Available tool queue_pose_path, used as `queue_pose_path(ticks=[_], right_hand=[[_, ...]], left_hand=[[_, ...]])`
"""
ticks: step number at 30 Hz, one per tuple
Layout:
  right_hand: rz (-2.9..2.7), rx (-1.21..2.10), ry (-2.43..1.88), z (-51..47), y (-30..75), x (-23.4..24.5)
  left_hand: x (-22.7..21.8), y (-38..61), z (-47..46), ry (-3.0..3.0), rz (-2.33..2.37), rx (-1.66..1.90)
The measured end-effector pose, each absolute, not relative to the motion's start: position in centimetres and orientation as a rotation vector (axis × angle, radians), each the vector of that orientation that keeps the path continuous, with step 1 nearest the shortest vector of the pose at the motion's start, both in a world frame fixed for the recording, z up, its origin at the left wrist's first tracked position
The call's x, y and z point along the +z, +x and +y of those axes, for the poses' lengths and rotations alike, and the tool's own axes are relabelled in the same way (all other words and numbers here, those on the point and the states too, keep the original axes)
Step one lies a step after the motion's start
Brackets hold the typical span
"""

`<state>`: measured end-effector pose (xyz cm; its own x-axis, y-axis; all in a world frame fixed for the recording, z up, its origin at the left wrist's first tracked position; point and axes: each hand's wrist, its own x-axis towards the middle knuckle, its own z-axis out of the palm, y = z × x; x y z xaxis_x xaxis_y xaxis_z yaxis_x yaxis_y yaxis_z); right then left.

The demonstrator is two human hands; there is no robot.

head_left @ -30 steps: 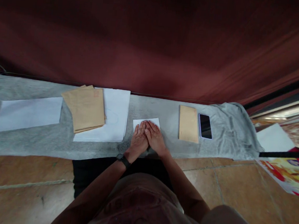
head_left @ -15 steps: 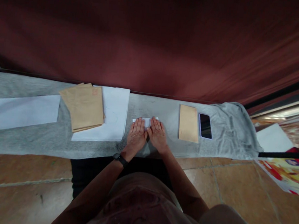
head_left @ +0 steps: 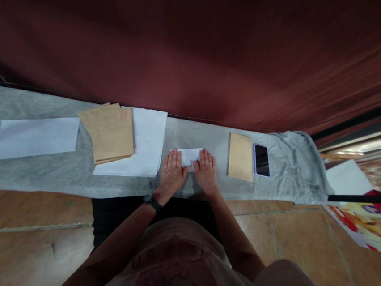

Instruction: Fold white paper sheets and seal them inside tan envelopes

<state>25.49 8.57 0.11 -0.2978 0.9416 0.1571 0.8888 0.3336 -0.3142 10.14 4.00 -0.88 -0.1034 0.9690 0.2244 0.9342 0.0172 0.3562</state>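
Note:
A small folded sheet of white paper (head_left: 190, 155) lies on the grey cloth in front of me. My left hand (head_left: 173, 173) rests flat on its left end, fingers stretched out and pointing away from me. On the right end lies my right hand (head_left: 205, 172), also flat, its fingers extended. The middle of the paper shows between the two hands, and its ends are partly hidden under the fingers. A black watch (head_left: 153, 203) is on my left wrist.
Left of my hands, brown envelopes (head_left: 114, 131) overlap a stack of white paper (head_left: 150, 143). Farther left is a white sheet (head_left: 36, 139). To the right are another brown envelope (head_left: 241, 157) and a phone (head_left: 261, 160). A dark red curtain (head_left: 197, 71) hangs behind the grey cloth (head_left: 198, 134).
My hands have spread apart along the folded paper, the right one moving to the right. More of the paper's middle shows between them.

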Motion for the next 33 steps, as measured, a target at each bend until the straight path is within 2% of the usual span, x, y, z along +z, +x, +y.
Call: queue_pose_path(ticks=[8,17,24,33], right_hand=[[-2.264,0.227,-1.659,8.5,25.6,-0.3],[-2.224,0.298,-1.649,8.7,25.9,-0.2],[-2.301,0.496,-1.312,6.5,25.8,0.1],[-2.484,0.251,-1.321,4.1,26.1,-0.4]], left_hand=[[-0.5,10.1,3.7,2.053,2.131,0.64],[0.4,9.6,1.9,2.42,1.63,0.445],[0.4,9.6,2.1,2.519,1.62,0.347],[1.1,9.8,1.9,2.557,1.64,0.235]])
